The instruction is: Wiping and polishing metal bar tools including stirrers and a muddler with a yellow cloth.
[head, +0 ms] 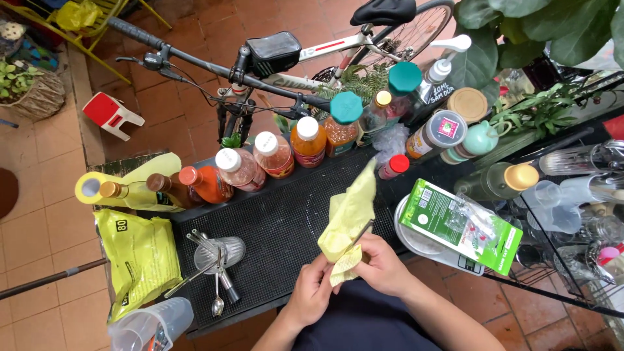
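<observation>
Left hand (311, 291) and right hand (382, 265) together, fingers pinched closed.

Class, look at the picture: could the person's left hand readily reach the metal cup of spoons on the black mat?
Probably yes, once freed: the left hand grips the yellow packet now, but bare black mat lies between it and the metal cup.

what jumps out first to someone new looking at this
Both hands, the left hand and right hand, hold a yellow cloth at the centre, above a black mat. Behind it runs a row of bottles with orange and pink liquids. A bicycle stands beyond them, and a yellow bag lies at the left.
</observation>
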